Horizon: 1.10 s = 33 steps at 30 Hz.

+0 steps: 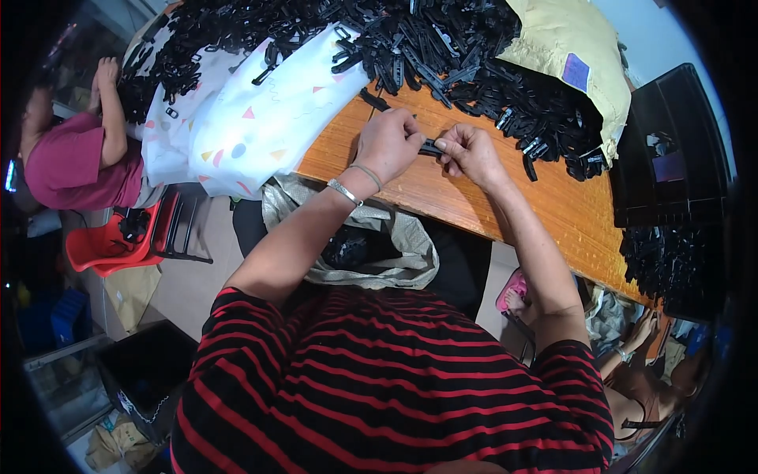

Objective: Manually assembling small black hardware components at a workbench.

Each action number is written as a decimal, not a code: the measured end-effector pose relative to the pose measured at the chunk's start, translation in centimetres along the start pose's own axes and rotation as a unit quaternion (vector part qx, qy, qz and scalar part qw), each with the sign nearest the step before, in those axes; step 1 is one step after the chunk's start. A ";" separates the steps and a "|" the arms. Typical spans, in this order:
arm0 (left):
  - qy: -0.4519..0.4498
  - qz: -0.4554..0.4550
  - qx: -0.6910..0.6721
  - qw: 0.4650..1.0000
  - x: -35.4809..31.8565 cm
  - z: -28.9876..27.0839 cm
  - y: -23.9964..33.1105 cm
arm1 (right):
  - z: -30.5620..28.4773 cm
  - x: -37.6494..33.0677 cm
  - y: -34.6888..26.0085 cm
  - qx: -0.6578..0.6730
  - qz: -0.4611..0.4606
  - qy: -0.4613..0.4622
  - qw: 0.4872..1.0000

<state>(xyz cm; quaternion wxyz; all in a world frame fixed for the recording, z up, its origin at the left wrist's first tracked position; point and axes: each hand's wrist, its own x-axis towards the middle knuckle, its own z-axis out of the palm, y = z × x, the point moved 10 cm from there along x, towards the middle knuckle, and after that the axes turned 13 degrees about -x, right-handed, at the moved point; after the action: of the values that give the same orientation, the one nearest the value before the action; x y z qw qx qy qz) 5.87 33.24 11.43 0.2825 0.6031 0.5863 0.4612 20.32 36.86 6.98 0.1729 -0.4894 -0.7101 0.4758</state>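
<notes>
Between my two hands, above the wooden table (347, 134), is a small, narrow black plastic piece (429, 148), perhaps a clip. My left hand (388, 146) is closed on its left end, and a bracelet and a thin band circle that wrist. My right hand (470, 154) pinches the other end between thumb and fingers. Fingertips cover most of the piece, so its exact kind does not show. One loose black piece (373, 100) lies just beyond my left hand. A large heap of similar black pieces (430, 55) spreads across the far side of the table.
A patterned white plastic sheet (245, 126) hangs over the table's left part. A tan sack (572, 39) sits at the far right by a black bin (667, 158). An open woven sack (426, 253) is below the near edge. Other people work at left and lower right.
</notes>
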 end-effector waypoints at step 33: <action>-0.074 -0.034 0.073 0.994 -0.9 0.1 -0.9 | 0.9 -1.2 -0.5 -0.080 0.003 -0.020 0.997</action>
<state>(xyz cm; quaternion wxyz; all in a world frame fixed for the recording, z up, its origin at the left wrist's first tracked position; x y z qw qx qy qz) 5.68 32.57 10.37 0.2960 0.6340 0.6162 0.3615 19.97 35.33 7.19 0.1178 -0.4945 -0.7474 0.4277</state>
